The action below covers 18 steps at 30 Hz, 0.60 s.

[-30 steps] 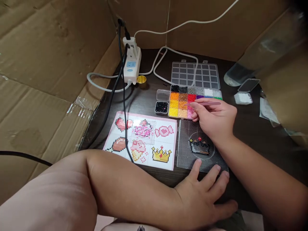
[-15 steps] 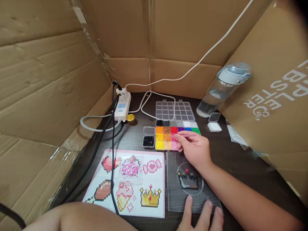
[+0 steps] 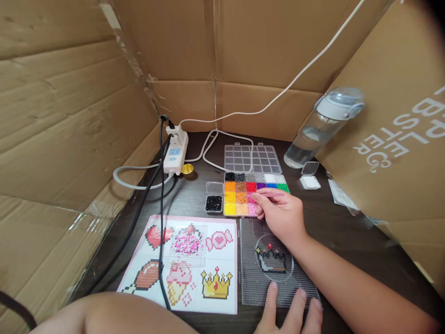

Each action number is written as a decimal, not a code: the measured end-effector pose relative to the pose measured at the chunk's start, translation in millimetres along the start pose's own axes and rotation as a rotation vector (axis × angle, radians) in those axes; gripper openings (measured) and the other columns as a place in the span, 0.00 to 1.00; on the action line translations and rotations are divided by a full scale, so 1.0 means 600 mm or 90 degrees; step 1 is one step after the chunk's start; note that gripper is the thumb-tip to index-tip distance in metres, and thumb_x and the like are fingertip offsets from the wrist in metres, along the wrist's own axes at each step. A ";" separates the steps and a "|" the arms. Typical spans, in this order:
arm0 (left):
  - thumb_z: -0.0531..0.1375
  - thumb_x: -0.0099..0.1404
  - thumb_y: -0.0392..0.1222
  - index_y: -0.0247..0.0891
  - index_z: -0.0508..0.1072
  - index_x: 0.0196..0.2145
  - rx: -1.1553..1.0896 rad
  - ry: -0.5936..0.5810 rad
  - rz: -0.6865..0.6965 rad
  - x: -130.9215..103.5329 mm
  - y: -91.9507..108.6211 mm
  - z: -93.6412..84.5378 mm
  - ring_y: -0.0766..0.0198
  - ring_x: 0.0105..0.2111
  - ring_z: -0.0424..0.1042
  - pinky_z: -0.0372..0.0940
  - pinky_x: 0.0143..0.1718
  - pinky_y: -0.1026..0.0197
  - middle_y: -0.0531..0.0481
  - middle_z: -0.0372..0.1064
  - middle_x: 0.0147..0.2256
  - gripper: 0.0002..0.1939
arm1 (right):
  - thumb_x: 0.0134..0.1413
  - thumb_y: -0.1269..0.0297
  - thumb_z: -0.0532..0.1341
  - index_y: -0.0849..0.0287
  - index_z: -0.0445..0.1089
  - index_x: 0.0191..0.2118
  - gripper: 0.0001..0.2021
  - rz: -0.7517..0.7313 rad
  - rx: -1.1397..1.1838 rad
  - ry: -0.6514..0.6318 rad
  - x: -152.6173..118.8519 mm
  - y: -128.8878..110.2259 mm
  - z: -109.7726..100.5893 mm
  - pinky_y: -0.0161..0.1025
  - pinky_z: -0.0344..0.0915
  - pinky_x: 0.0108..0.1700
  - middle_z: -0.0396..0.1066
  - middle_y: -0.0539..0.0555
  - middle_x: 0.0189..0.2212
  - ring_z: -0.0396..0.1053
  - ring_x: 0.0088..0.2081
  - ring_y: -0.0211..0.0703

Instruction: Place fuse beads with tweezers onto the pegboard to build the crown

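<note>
My right hand [image 3: 278, 213] is closed around pink tweezers [image 3: 274, 195]. Their tips point left, over the orange and yellow compartments of the bead box [image 3: 230, 208], a tray of many-coloured fuse beads. Whether a bead sits between the tips is too small to tell. At the bottom, my left hand [image 3: 290, 311] rests with fingers spread on the near edge of the clear pegboard [image 3: 250, 287]. On that board, inside a round outline, lies a partly black crown outline of beads [image 3: 273, 266] with a red bead cluster and a yellow one.
Left of the pegboard lies a pattern sheet [image 3: 219, 304], carrying a small pegboard with pink beads [image 3: 187, 245]. Small boxes hold black beads [image 3: 213, 203] and white beads [image 3: 310, 183]. A power strip [image 3: 175, 157], black cables, a gold cup [image 3: 187, 170] and a water bottle [image 3: 321, 127] stand behind.
The view has shifted very slightly. Both hands, the tweezers and the beads keep nearly the same places.
</note>
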<state>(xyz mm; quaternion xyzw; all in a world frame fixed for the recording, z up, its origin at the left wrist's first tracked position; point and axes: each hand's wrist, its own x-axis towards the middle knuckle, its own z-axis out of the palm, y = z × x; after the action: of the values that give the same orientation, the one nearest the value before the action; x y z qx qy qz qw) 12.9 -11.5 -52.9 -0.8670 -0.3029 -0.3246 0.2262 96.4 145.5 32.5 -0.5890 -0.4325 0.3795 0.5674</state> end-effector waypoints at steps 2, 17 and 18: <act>0.51 0.69 0.49 0.47 0.71 0.50 0.001 -0.004 0.006 0.001 -0.001 -0.001 0.54 0.62 0.55 0.71 0.40 0.55 0.54 0.55 0.63 0.16 | 0.45 0.62 0.68 0.64 0.76 0.28 0.09 0.000 -0.001 -0.001 -0.001 -0.003 -0.002 0.30 0.68 0.18 0.70 0.49 0.16 0.66 0.15 0.33; 0.49 0.69 0.55 0.58 0.63 0.58 -0.150 -0.097 0.090 0.014 -0.023 -0.033 0.49 0.59 0.59 0.62 0.49 0.42 0.48 0.63 0.58 0.21 | 0.47 0.63 0.69 0.61 0.77 0.32 0.07 -0.062 -0.041 0.113 -0.084 -0.054 -0.092 0.31 0.66 0.18 0.72 0.51 0.18 0.66 0.17 0.34; 0.49 0.69 0.55 0.61 0.62 0.58 -0.184 -0.117 0.093 0.019 -0.029 -0.040 0.48 0.58 0.61 0.61 0.50 0.39 0.47 0.64 0.57 0.20 | 0.48 0.63 0.69 0.61 0.77 0.32 0.07 -0.060 -0.054 0.127 -0.099 -0.053 -0.103 0.31 0.66 0.19 0.73 0.51 0.19 0.66 0.17 0.34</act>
<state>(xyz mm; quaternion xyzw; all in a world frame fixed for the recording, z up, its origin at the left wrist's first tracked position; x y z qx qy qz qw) -2.1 -9.2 -25.2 -0.9363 -0.2085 -0.2665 0.0937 131.6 68.1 65.9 -0.6261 -0.4168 0.2735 0.5995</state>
